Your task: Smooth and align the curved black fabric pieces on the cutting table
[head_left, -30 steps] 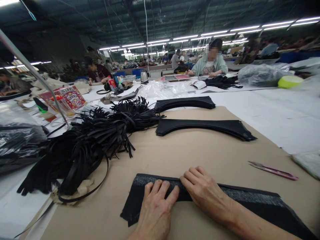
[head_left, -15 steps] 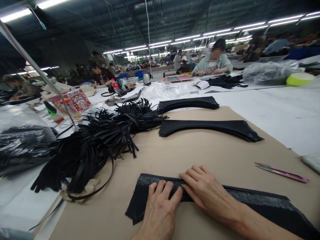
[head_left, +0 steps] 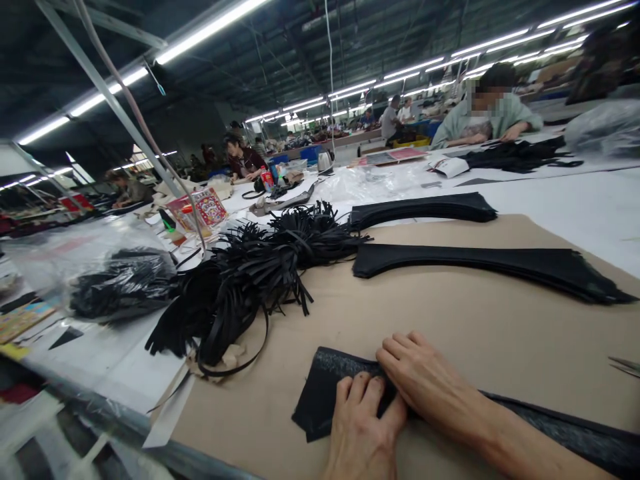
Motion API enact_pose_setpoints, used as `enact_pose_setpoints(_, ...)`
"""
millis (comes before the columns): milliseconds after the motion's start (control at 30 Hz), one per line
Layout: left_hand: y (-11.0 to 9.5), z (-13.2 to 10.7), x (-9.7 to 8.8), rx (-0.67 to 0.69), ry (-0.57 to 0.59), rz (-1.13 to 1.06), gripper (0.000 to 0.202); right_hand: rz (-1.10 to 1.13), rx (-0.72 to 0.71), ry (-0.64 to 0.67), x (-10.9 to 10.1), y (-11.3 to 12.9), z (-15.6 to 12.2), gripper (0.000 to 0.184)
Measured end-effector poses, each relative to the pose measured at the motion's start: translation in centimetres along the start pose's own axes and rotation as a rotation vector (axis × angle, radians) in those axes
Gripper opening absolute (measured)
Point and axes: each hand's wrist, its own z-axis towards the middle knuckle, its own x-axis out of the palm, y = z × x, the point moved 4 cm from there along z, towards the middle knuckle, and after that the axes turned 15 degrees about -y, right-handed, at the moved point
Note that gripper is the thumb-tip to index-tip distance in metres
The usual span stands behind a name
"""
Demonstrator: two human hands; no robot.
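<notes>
A long, curved strip of black fabric (head_left: pixel 320 393) with a grey speckled band along its upper edge lies across the brown board. Near its left end, my left hand (head_left: pixel 365 420) has its fingers bent and closed on the strip, fingertips pressing down by the band. My right hand (head_left: pixel 425 373) is right beside it, fingers together over the folded upper edge, touching the left hand; its thumb is mostly hidden. My right forearm covers the strip's middle. Two stacks of similar black pieces, a nearer one (head_left: pixel 470 263) and a farther one (head_left: pixel 425 208), lie beyond my hands.
A heap of black straps (head_left: pixel 225 287) covers the board's left side. Thread snips (head_left: pixel 625 365) are partly cut off at the right edge. A clear plastic bag (head_left: pixel 125 287) of black material lies left. Across the white table, a co-worker in a light green shirt (head_left: pixel 520 117) handles material.
My view has swung left, so the table's front edge shows at lower left and the snips have slid mostly out of frame. My hands have drawn slightly closer together on the strip.
</notes>
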Motion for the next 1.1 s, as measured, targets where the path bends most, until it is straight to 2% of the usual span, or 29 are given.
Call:
enact_pose_setpoints(133, -0.2, 0.1, -0.1, -0.024, 0.011, -0.007, 0.036, -0.044, 0.008, 0.002, 0.3, -0.2, 0.0, 0.022)
enact_pose_setpoints(300, 0.0, 0.0, -0.1, -0.063, 0.043, -0.054, 0.041, -0.074, 0.205, -0.017, -0.2, -1.7, 0.0, 0.018)
enact_pose_setpoints(367, 0.1, 0.0, -0.1, -0.099, 0.054, -0.069, 0.043, -0.039, 0.333, -0.048, -0.9, -2.9, -0.1, 0.015)
enact_pose_setpoints(500, 0.2, -0.1, -0.2, -0.136, 0.031, -0.043, 0.051, 0.149, 0.72, -0.119, -2.7, -6.3, -1.1, 0.015)
enact_pose_setpoints(600, 0.2, -0.3, -0.1, -0.085, 0.002, -0.048, 0.054, 0.426, 1.008, -0.261, -4.7, -8.4, -2.7, 0.016)
enact_pose_setpoints(667, 0.4, -0.5, 0.0, -0.046, -0.027, -0.062, 0.05, 0.58, 1.126, -0.374, -6.3, -9.1, -3.9, 0.019)
enact_pose_setpoints(767, 0.8, -0.5, 0.1, 0.003, -0.058, -0.047, 0.041, 0.631, 1.112, -0.48, -8.7, -8.9, -5.1, 0.021)
enact_pose_setpoints(967, 1.0, 0.4, -0.6, 0.041, -0.089, 0.04, 0.033, 0.444, 0.957, -0.546, -11.3, -6.3, -5.7, 0.018)
enact_pose_setpoints(1033, 1.0, 0.7, -0.8, 0.022, -0.095, 0.017, 0.033, 0.419, 0.9, -0.56, -11.7, -5.4, -5.6, 0.014)
enact_pose_setpoints(1100, 1.2, 1.1, -1.0, -0.063, -0.115, -0.061, 0.031, 0.407, 0.804, -0.555, -11.9, -4.4, -5.6, 0.011)
